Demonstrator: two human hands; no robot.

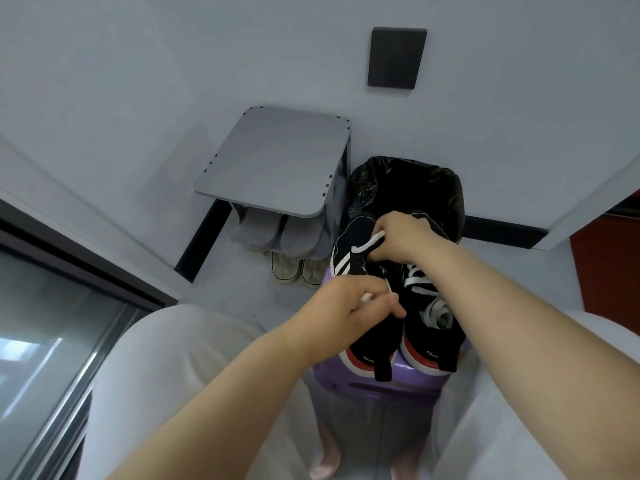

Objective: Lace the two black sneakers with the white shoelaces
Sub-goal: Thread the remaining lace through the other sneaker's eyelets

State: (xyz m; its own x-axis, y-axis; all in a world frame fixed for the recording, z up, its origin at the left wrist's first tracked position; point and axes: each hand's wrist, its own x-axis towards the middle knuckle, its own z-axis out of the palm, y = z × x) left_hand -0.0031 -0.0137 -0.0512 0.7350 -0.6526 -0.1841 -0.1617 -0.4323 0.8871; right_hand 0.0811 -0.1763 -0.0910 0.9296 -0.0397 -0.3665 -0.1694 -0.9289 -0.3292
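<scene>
Pinching tight, the left grip (360, 303) is holding one end of the white shoelace (369, 243) between thumb and fingers. The right grip (401, 237) is curling round a loop of what looks like the same lace, further up the shoe. Both grips are working over the left sneaker (375, 336), which is sitting on a purple stool (391, 388) between the person's knees. The other sneaker (433, 337) is sitting just beside it, touching it, with white lace already crossing its front.

The lace is looking soft, light and floppy – it is going to bend and slip if it is held in the middle. I think the best place to hold it is right by the tip, where it is probably stiffer, so it is easier to poke through a hole. The sneaker is looking light too, with a soft cloth top and a firmer sole. It may be sliding about on the smooth stool – so holding its side near the lace holes is likely helping.
</scene>
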